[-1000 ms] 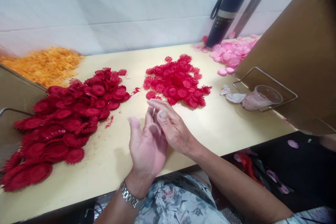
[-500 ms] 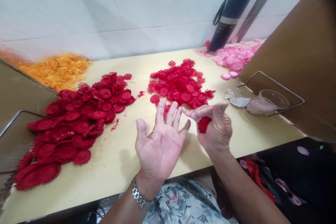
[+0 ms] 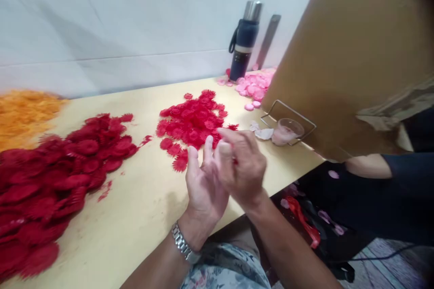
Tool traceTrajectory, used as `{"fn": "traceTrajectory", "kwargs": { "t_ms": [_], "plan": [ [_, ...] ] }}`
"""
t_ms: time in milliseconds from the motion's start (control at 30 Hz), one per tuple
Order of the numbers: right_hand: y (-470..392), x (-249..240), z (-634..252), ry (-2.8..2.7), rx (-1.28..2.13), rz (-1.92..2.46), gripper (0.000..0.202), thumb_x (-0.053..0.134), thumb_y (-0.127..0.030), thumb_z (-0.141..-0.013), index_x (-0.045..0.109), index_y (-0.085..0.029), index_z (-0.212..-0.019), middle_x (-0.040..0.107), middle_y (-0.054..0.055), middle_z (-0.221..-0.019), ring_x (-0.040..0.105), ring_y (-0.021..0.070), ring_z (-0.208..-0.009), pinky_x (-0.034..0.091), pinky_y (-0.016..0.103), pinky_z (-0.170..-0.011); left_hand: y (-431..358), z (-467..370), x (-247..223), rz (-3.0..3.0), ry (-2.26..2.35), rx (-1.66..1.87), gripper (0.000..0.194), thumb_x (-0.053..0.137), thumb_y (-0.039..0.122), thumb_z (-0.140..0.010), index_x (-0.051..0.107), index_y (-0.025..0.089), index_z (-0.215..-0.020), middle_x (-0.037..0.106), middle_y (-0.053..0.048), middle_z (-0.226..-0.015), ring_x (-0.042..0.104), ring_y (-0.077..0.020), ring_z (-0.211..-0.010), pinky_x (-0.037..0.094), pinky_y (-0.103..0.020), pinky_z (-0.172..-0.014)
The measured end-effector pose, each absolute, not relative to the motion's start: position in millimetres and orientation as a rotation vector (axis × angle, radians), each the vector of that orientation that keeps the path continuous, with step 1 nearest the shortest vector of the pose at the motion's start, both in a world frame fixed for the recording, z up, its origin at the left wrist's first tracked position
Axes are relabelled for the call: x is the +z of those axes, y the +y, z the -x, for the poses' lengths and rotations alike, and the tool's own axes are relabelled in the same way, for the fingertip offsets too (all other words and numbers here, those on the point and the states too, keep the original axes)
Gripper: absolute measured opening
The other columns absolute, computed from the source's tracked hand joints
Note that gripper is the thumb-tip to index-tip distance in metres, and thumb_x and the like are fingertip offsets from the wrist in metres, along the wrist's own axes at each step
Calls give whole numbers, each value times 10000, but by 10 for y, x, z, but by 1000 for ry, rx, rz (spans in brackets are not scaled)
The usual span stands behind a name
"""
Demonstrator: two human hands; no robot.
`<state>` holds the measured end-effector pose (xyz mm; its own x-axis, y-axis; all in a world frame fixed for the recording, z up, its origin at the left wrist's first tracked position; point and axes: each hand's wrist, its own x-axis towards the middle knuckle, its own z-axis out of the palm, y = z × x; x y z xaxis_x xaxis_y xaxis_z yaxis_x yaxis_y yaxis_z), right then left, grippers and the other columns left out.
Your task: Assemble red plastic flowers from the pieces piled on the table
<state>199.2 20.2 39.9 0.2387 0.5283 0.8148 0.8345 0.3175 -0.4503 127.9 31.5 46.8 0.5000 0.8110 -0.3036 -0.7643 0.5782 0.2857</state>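
The left hand (image 3: 206, 192) is spread palm-up; the right hand (image 3: 243, 167) curls against it, contents unclear. Light pressure suits the red fringed discs (image 3: 193, 122).

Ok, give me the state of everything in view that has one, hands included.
Left hand: palm up, open.
Right hand: fingers curled, against the left; grip hidden.
Watch: worn, left wrist.
Flask: upright, steel top on.
Cup: uncovered; contents unclear.
Tissue: crumpled.
Red piles: loose, two heaps.
Orange pile: loose.
Pink pile: loose.
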Motion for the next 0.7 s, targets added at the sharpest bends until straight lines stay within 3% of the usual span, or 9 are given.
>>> {"fn": "traceTrajectory", "kwargs": {
  "t_ms": [100, 233, 400, 467, 567, 700],
  "plan": [
    [363, 373, -1997, -1425, -399, 1424, 289, 413, -259, -903, 593, -161, -1106, 627, 100, -943, 595, 174, -825, 494, 281, -703, 285, -1415, 482, -130, 404, 970, 417, 379, 525, -850, 649, 208, -869, 669, -47, -925, 561, -191, -1072, 462, -286, -866],
    [395, 246, -2308, -1426, -528, 1552, 291, 420, -245, -901, 603, -140, -1101, 650, 95, -884, 611, 177, -787, 490, 287, -708, 222, -1430, 502, -185, 340, 911, 476, 365, 550, -847, 529, 251, -1179, 581, -61, -1215, 467, -186, -1201, 415, -329, -944],
    [66, 196, -2791, -1331, -626, 1581, 265, 450, -187, -878, 598, -172, -1097, 665, 103, -984, 618, 206, -917, 479, 333, -819, 231, -1454, 525, -243, 248, 783, 640, 391, 620, -793, 392, 253, -1317, 448, -110, -1368, 401, -248, -1259, 358, -422, -993],
    [-197, 223, -2871, -1377, -529, 1589, 271, 461, -157, -865, 586, -183, -1105, 664, 96, -967, 623, 195, -891, 494, 315, -779, 254, -1537, 534, -244, 210, 704, 649, 376, 624, -797, 379, 249, -1327, 443, -123, -1369, 399, -261, -1260, 349, -452, -991],
    [-624, 266, -2880, -1516, -357, 1582, 335, 463, -114, -849, 545, -192, -1165, 643, 53, -787, 608, 153, -687, 493, 262, -619, 276, -1749, 526, -247, 148, 590, 650, 345, 629, -805, 388, 236, -1321, 452, -134, -1360, 384, -263, -1268, 362, -473, -968],
    [-986, 274, -2863, -1719, -231, 1590, 518, 420, -56, -829, 375, -160, -1334, 588, 21, -676, 549, 137, -572, 448, 247, -523, 256, -2096, 466, -244, 132, 485, 665, 329, 644, -799, 391, 235, -1320, 439, -137, -1369, 344, -265, -1291, 333, -524, -971]
  ]
}}
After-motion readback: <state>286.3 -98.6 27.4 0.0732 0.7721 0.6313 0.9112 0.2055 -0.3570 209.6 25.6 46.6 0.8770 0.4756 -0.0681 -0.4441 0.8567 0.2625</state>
